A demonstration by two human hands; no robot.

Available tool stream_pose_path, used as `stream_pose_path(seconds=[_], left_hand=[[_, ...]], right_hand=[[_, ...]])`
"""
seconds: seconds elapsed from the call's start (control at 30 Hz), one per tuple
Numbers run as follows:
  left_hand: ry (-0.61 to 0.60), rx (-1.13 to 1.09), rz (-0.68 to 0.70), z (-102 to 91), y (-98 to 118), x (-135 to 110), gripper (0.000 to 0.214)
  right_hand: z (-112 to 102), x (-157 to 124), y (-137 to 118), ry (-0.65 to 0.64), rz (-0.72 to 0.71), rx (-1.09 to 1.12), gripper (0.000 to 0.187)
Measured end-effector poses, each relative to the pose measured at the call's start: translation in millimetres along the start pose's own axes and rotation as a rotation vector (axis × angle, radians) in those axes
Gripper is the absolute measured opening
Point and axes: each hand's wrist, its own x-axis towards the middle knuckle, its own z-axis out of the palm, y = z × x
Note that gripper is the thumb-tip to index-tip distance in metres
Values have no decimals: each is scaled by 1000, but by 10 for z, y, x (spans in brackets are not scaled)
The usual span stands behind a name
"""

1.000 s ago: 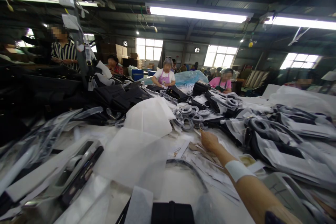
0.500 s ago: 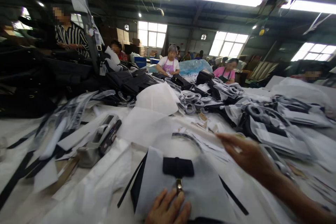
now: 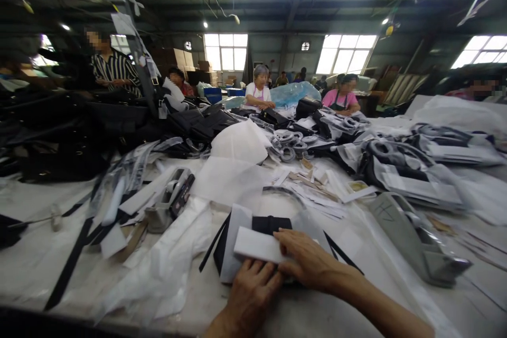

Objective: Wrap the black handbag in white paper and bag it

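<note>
Both hands press flat on the black bag [image 3: 237,245] (wrapped in white paper): left hand [image 3: 253,288] open, right hand [image 3: 307,259] holding a white card [image 3: 257,245].

left hand [image 3: 249,296] bare | right hand [image 3: 309,261] bare | forearms apparently sleeveless

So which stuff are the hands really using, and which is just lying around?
In use:
- left hand pressing the wrapped black bag
- right hand on the white card

Lying about:
- grey tape dispenser
- second dispenser
- paper tags
- coiled straps
- white sheet
</note>
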Motion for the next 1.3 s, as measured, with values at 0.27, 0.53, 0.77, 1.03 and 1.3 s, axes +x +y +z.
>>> stream_pose_path(seconds=[0.27,0.53,0.77,1.03,1.3], left_hand=[[61,-38,44,-59,-15,28,30],[30,-148,24,-487,24,90,25],[-101,59,-24,-211,-215,-39,32],[-247,85,56,-343,-339,-58,36],[-242,216,160,-524,-539,-137,40]], right_hand=[[196,-76,47,9,-179,-64,41],[229,-80,126,-20,-317,-137,52],[221,-29,85,-20,-235,-108,43],[380,-226,-50,104,-178,-180,58],[988,-56,-141,513,-158,-561,34]])
